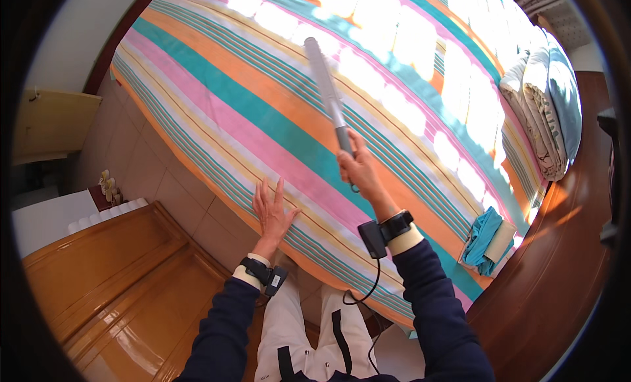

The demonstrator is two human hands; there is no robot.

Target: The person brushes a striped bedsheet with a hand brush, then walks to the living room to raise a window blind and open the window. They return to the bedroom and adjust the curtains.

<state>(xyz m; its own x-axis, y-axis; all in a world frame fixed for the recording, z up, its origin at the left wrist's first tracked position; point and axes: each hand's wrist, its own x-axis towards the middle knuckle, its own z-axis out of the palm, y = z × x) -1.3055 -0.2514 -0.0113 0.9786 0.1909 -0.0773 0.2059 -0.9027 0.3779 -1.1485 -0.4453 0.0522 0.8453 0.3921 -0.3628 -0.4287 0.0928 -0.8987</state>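
While a multicolour striped cloth sheet [217, 112] spreads before me, a long, slender grey brush-like tool [321, 73] extends over it, my right hand [360, 166] closed round its handle; my empty left hand [271, 212], spread wide, would best hold the sheet flat. Whether the folded teal cloth [483, 237] sits in a container, I can't tell.

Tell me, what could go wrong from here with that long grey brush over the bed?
The black cable hanging from the wrist device might snag along the edge of the striped sheet if the right hand reaches farther. The sheet could ruck up if the long grey brush drags across it. Sun patches wash out some stripes, so marks there may be missed.
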